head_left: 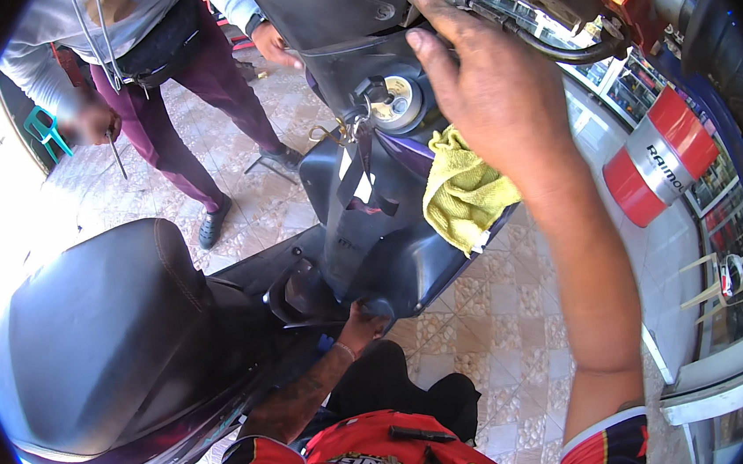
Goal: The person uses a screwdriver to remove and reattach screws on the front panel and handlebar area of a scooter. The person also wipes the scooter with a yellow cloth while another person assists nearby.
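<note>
- My right hand [500, 88]: thumb and index slightly apart, at the edge of the smooth dark-grey plastic cover [334, 5].
- My left hand [362, 327]: low, at the black plastic scooter body [392, 265].
- Either hand's grip: I cannot tell.

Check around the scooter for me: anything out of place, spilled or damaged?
Only the yellow-green cloth looks out of place: it hangs crumpled at the front of the scooter, below the right hand, and doesn't look like part of it. No spill or damage is evident.
</note>
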